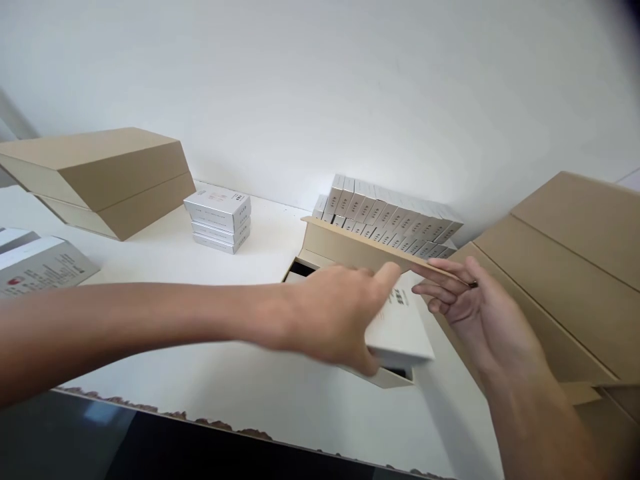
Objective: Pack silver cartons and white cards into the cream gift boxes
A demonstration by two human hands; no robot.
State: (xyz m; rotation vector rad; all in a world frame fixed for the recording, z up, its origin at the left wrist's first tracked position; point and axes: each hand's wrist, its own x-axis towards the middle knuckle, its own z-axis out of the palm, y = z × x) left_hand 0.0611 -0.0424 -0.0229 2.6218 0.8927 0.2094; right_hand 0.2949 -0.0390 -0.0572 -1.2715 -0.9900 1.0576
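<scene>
My left hand [345,317] reaches across from the left with its fingers wrapped round a white printed box [403,330]. That box sits at the mouth of an open tan carton [393,379], partly inside it; how deep it goes is hidden by my hand. My right hand [473,310] pinches the right end of the carton's raised lid [345,241] between thumb and fingers. Behind the lid, several upright small white boxes [385,210] stand in rows against the wall.
A short stack of white boxes [215,217] stands left of the open carton. Further left are a large tan box [125,183] and printed white cartons [50,267]. Large tan boxes [560,273] fill the right side. The table's chipped front edge [200,421] runs below.
</scene>
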